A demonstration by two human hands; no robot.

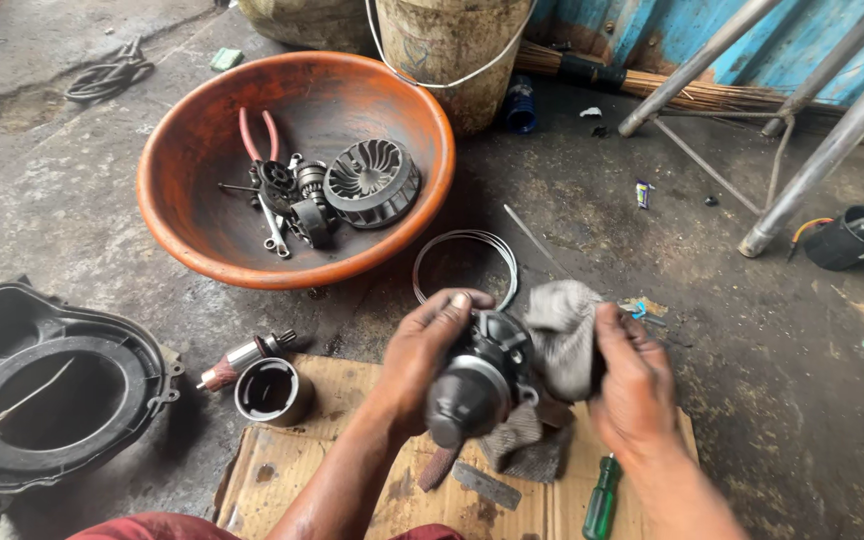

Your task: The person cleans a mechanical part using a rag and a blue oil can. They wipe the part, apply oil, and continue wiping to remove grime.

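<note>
Black housing (42, 395): lies far left on the floor, ring opening showing.
Metal cup (272, 392): upright at the cardboard's (282, 470) left edge, hollow, armature (242, 357) just beside.
Orange basin (192, 240): holds pliers (257, 135), a wrench (274, 232), gears, a finned fan wheel (372, 182).
Left hand (430, 355): wrapped round the dark motor part (477, 385).
Right hand (632, 385): grips a grey rag (562, 335) against that part.
Open floor: right of the hands.

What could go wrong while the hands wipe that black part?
The left hand alone grips the greasy motor part, so it might slip and drop onto the cardboard. The rag in the right hand could snag on the part's edges. The screwdriver lies close by and might get knocked.
</note>
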